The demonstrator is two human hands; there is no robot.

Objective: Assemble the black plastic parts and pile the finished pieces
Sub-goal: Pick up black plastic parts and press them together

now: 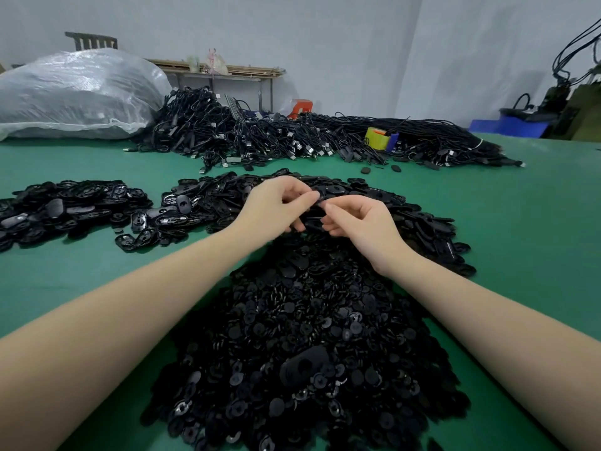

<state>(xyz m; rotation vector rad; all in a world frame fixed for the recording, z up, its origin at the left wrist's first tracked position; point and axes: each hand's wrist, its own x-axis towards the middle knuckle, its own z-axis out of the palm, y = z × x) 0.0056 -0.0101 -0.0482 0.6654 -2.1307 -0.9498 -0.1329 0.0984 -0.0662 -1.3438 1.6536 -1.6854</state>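
Green table (81, 281) fills the view from the near edge to a pale grey wall (357, 43) behind; at the far left a large clear plastic sack (74, 92) lies on the table, and beside it a long heap of black cables (292, 138) runs across the back, with a yellow tape roll (377, 138) resting among them; a blue crate (510, 126) sits off the table at the far right. Nearer, a broad mound of small black round parts (309, 336) spreads between the forearms; beyond it a second mound of black oval shells (416, 219) lies under and behind the hands; a separate pile of black pieces (65, 206) sits well apart at the left. Both bare arms reach forward over the mounds, hands meeting above the shells; the left hand (276, 206) has fingers curled, pinching a black part (317, 206) between thumb and forefinger; the right hand (361, 219) has its fingers curled too, fingertips pinching the same part from the other side; the part's exact shape is too dark to make out.
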